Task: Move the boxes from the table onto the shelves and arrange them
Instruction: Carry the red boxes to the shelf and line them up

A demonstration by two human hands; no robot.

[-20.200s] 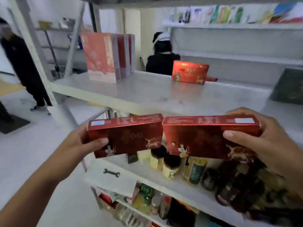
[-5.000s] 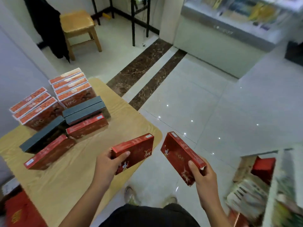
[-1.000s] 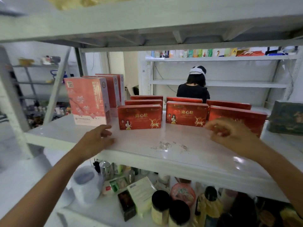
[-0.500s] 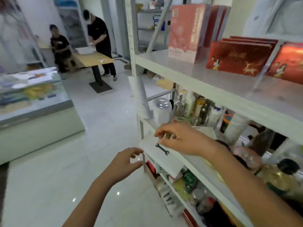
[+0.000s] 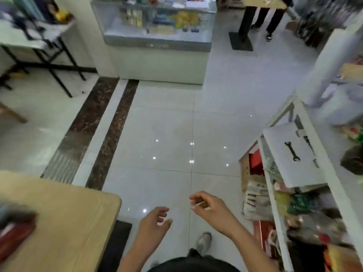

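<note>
We hold both hands low over the tiled floor [image 5: 167, 124], between the table and the shelves. The left hand [image 5: 153, 222] is empty, its fingers loosely curled and its thumb apart from them. The right hand [image 5: 208, 208] is also empty, with relaxed, bent fingers pointing left. It is near the left hand but does not touch it.

The wooden table [image 5: 68, 222] occupies the lower left. The boxes [image 5: 13, 230] lie on it at the far left edge of the view, well apart from both hands. They are blurred and cut off by the frame. We can make out a red box with a darker one just behind it. The long axis of the red box appears to run from lower left to upper right. We cannot tell which way its printed face points.

The white shelves [image 5: 275, 203] stand at the right, crowded with blurred goods. A white panel [image 5: 290, 154] bearing a wrench symbol rests on one tier. A glass display counter [image 5: 157, 36] stands beyond the floor.
</note>
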